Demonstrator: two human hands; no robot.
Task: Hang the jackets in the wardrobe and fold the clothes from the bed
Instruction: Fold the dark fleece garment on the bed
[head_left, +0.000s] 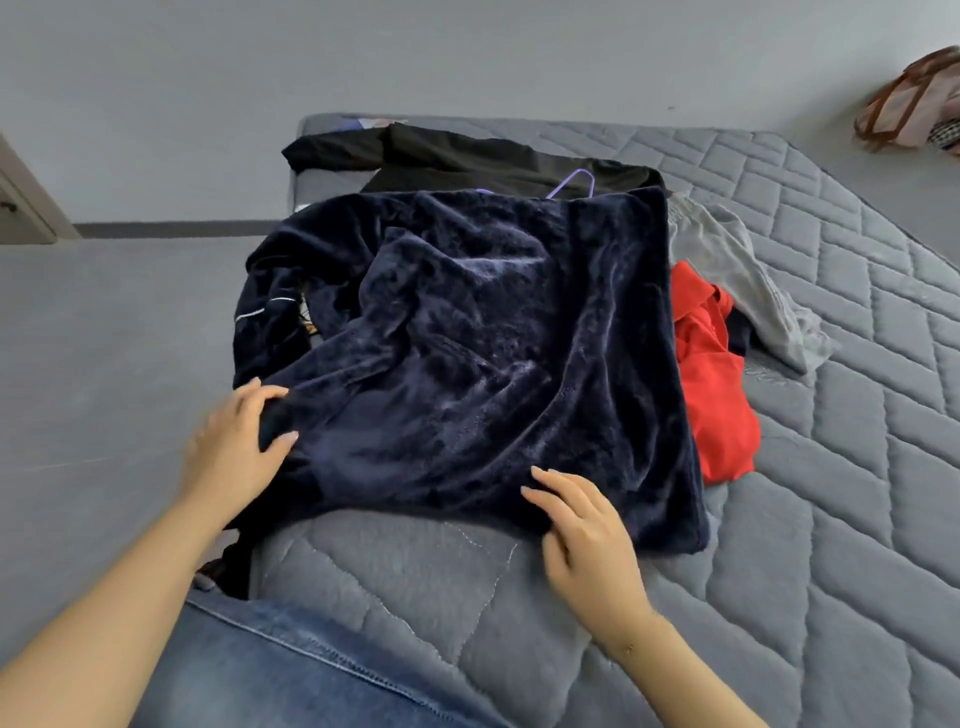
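Head: navy fleece garment (467, 338) rumpled; left hand (236, 447) pinches edge, right hand (582, 525) flat.

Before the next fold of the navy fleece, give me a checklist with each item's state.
1. Left hand grips the navy fleece at its near left edge: ok.
2. Right hand lies on the near hem, fingers straight: ok.
3. Fleece lies flat: not ok, bunched at left.
4. Red garment clear of the fleece: not ok, tucked under its right edge.
5. Purple hanger free: cannot tell.
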